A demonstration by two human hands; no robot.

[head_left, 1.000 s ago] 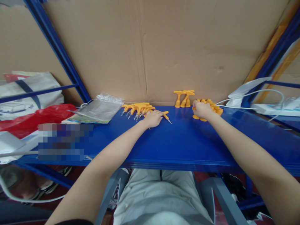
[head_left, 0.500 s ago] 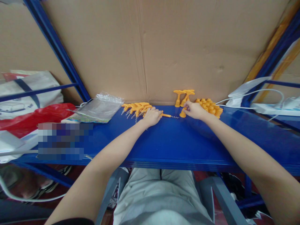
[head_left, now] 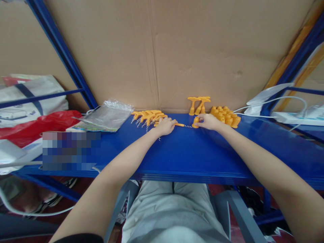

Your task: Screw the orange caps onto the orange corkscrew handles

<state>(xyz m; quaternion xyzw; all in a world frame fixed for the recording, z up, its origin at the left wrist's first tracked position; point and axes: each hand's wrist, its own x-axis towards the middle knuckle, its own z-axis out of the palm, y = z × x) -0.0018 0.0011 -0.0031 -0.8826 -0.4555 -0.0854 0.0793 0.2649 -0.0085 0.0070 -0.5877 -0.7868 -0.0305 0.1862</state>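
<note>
Head view of two bare hands at work on a blue surface [head_left: 182, 152], with a sheet of cardboard [head_left: 192, 50] standing behind it. The left hand [head_left: 165, 126] is closed, palm down, over the handle of a yellow corkscrew [head_left: 180, 125]; the shaft of this piece emerges to the right of the fingers and ends in a thin metal spiral, which lies nearly level and points toward the other hand. The right hand [head_left: 208, 122] pinches a small yellow cap [head_left: 195, 122] narrowly between thumb and fingertips, its flared end downward. The spiral's tip is close beside the cap; whether the two touch cannot be told, nor whether the cap rests on the surface. Beside the left hand, toward the cardboard, lies a pile of corkscrews [head_left: 148, 116], their spirals directed toward the person. Beyond the right hand, three T-shaped yellow pieces [head_left: 193, 106] stand near the cardboard, flared ends down. To the right of these, a close group of yellow caps [head_left: 225, 115] occupies the surface near the right wrist. Farther left lie a clear plastic bag [head_left: 108, 116] and, past it, a red bag [head_left: 43, 125]. A white power strip [head_left: 298, 118] is placed at the far right, near a blue metal post [head_left: 291, 64].
</note>
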